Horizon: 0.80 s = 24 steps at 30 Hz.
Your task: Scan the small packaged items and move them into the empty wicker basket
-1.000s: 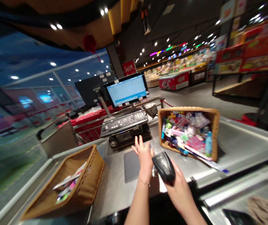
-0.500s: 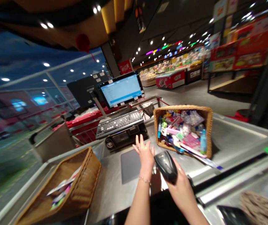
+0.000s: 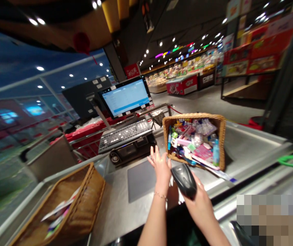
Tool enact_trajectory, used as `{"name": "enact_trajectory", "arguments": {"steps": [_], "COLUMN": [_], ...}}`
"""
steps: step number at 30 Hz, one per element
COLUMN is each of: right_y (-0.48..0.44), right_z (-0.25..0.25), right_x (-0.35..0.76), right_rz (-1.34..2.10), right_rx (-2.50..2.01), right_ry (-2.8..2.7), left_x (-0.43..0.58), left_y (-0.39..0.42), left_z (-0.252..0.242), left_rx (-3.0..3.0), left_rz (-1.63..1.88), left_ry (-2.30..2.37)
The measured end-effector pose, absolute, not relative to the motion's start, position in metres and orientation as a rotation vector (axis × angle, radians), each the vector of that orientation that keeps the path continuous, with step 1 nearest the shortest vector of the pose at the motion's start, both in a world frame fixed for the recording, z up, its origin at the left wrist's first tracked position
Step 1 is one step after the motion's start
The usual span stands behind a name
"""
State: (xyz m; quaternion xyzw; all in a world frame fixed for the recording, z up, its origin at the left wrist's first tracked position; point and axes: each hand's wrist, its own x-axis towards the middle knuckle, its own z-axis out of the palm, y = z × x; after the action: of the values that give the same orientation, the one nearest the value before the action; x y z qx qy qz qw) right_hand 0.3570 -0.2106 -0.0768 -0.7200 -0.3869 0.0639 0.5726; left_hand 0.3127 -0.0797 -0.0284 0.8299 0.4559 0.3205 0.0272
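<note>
Our view has turned a little right, but our right grip [image 3: 200, 196] is still wrapped round the black scanner [image 3: 183, 178] above the tabletop [image 3: 115, 212], near the full basket [image 3: 222, 143], and our left grip [image 3: 162, 168] stays empty, fingers spread, so nothing new is picked up.
</note>
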Motion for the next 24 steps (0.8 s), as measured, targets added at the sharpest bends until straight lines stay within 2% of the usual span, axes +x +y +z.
{"name": "enact_trajectory", "arguments": {"steps": [24], "right_y": [-0.22], "right_z": [-0.093], "right_x": [0.385], "right_rz": [0.165], "right_rx": [-1.728], "right_ry": [-0.765], "left_x": [0.364], "left_y": [-0.091], "left_z": [-0.05], "left_rx": [2.569], "left_rz": [0.849], "left_ry": [1.291]}}
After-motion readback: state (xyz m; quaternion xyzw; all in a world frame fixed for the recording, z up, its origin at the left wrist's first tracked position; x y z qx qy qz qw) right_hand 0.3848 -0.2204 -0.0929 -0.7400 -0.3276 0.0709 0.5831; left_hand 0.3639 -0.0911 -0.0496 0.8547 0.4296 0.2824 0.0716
